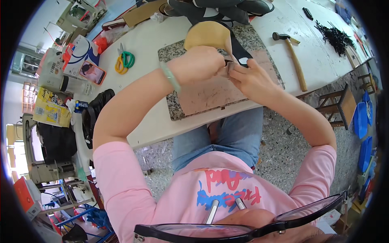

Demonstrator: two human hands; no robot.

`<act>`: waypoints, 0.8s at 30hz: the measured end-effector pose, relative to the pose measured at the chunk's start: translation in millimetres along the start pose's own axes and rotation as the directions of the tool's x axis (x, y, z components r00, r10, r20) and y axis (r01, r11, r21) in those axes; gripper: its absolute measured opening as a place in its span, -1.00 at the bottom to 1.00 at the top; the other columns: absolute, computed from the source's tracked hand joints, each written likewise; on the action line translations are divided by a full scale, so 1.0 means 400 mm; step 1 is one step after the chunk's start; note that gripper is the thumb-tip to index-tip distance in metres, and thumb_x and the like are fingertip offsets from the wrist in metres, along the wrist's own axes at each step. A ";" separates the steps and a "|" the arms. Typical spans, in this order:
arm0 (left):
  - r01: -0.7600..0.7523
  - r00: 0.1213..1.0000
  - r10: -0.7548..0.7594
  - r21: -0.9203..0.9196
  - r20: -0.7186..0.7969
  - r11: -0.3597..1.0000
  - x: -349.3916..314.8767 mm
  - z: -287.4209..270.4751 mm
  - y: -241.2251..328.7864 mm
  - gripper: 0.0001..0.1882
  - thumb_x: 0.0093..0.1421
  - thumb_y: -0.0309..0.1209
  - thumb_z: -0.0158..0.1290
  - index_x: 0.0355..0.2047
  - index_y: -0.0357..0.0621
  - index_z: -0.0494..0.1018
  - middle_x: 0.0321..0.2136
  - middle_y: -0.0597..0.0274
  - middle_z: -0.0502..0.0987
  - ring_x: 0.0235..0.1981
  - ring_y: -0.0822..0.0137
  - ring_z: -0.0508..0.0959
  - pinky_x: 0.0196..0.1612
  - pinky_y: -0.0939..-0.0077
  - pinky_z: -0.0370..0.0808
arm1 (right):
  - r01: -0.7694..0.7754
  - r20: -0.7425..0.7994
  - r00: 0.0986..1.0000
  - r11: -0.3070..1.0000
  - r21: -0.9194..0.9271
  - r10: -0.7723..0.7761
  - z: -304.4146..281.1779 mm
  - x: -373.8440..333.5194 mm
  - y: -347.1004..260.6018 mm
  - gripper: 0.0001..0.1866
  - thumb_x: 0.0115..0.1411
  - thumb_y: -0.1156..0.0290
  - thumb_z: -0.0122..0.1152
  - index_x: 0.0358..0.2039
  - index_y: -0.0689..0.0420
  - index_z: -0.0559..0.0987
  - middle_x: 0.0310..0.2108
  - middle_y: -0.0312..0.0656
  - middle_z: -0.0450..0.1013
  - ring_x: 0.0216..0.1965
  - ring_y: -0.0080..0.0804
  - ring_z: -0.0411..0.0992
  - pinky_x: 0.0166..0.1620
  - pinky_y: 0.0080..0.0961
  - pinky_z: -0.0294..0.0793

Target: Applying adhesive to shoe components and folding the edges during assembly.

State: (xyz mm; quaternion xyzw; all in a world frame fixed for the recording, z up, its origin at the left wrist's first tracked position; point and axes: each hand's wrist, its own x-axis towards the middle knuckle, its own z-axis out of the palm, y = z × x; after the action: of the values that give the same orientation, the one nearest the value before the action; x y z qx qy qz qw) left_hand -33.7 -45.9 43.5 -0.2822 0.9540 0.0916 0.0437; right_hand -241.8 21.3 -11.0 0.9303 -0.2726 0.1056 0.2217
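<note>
Over the granite slab, both of my hands are closed on a shoe upper with a tan lining and a black outer side with a white patch. My left hand, a pale green bangle at its wrist, grips the near edge from the left. From the right, my right hand pinches the same edge, its fingertips close to the left hand's. The spot between the fingertips is partly hidden. Beneath the hands a pinkish-brown sheet covers part of the slab.
A wooden-handled hammer lies right of the slab, with a heap of black strips beyond. Scissors with yellow and green handles and a phone are to the left. Black shoe uppers pile up at the back.
</note>
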 end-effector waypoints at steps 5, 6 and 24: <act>0.004 0.986 0.013 0.102 -0.166 0.995 -0.011 0.103 -0.018 -0.86 0.01 -0.39 0.10 -0.55 -0.21 0.56 -0.54 0.10 0.54 -0.38 0.10 0.55 -0.24 0.20 0.47 | -0.024 0.104 0.994 1.000 0.001 0.024 0.037 -0.017 -0.047 -0.89 -0.13 0.36 0.18 -0.59 0.01 0.65 -0.26 -0.41 0.38 -0.07 -0.56 0.28 -0.11 -0.46 0.20; 0.072 0.988 -0.062 0.068 -0.142 0.995 -0.014 0.095 -0.012 -0.83 0.04 -0.37 0.08 -0.56 -0.21 0.56 -0.55 0.11 0.55 -0.37 0.11 0.55 -0.22 0.21 0.47 | -0.022 0.110 0.994 1.000 0.000 0.022 0.035 -0.016 -0.039 -0.89 -0.13 0.36 0.18 -0.59 0.01 0.65 -0.27 -0.41 0.38 -0.07 -0.56 0.28 -0.11 -0.46 0.20; 0.066 0.979 -0.013 0.258 -0.203 0.964 -0.036 0.123 -0.007 -0.84 0.02 -0.36 0.10 -0.46 -0.22 0.52 -0.56 0.07 0.54 -0.39 0.07 0.55 -0.25 0.14 0.42 | -0.152 0.157 0.978 0.986 0.072 0.139 0.029 0.057 -0.044 -0.90 -0.09 0.38 0.21 -0.53 0.00 0.66 -0.25 -0.49 0.40 -0.03 -0.53 0.26 -0.09 -0.32 0.17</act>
State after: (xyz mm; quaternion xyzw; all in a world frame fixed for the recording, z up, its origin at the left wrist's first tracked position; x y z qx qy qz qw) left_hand -18.4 -30.9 -3.1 -0.3006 0.9514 -0.0658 -0.0130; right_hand -212.1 18.6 -20.4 0.9216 -0.3513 0.0620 0.1531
